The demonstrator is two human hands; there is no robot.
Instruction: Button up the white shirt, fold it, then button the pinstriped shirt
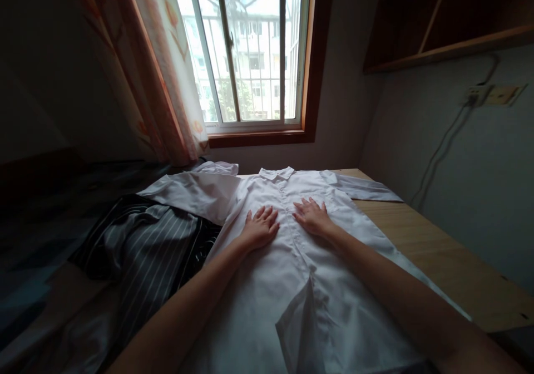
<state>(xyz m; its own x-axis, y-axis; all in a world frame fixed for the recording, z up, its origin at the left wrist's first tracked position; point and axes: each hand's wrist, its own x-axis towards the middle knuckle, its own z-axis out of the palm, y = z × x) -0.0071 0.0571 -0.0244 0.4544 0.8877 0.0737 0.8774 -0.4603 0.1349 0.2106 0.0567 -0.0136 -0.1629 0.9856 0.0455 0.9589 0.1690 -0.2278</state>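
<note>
A white button-up shirt [292,285] lies spread front-up on a wooden table [442,251], collar toward the window and sleeves out to both sides. My left hand [261,226] rests flat on the shirt's chest left of the button placket, fingers spread. My right hand [312,215] lies flat just right of the placket, fingers stretched out too. Neither hand holds anything. The two hands are a short gap apart.
A dark striped garment [150,246] lies left of the shirt, partly under its left sleeve. A window [250,51] with a patterned curtain [162,73] is straight ahead. A wooden shelf [442,34] hangs on the right wall above a socket and cable [475,96].
</note>
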